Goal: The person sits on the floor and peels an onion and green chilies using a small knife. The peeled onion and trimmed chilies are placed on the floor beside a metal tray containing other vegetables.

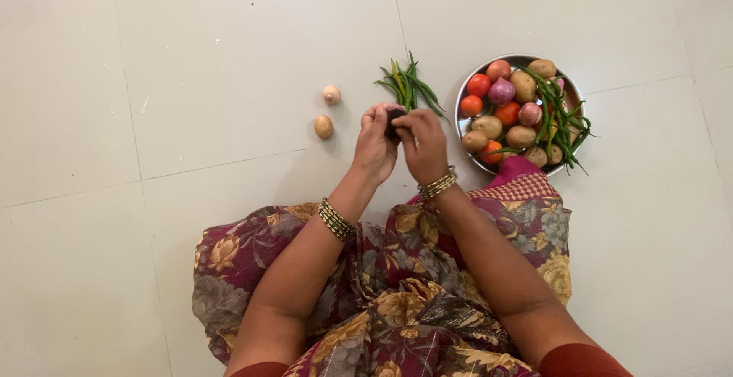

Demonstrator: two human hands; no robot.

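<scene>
Dark, small object pinched between left hand and right hand, raised over the floor near green chillies, apparently for close fingertip work.

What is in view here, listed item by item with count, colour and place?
small dark thing: one, too hidden to identify, held between both hands
loose green chillies: a bunch, on the floor beyond the hands
loose potatoes: two, tan, on the floor to the left
metal plate: one, silver, upper right, holding potatoes, tomatoes, onions, green chillies
floor: pale tiles
floral cloth: maroon, over the lap
left hand: bangles at wrist
right hand: bangles at wrist
</scene>
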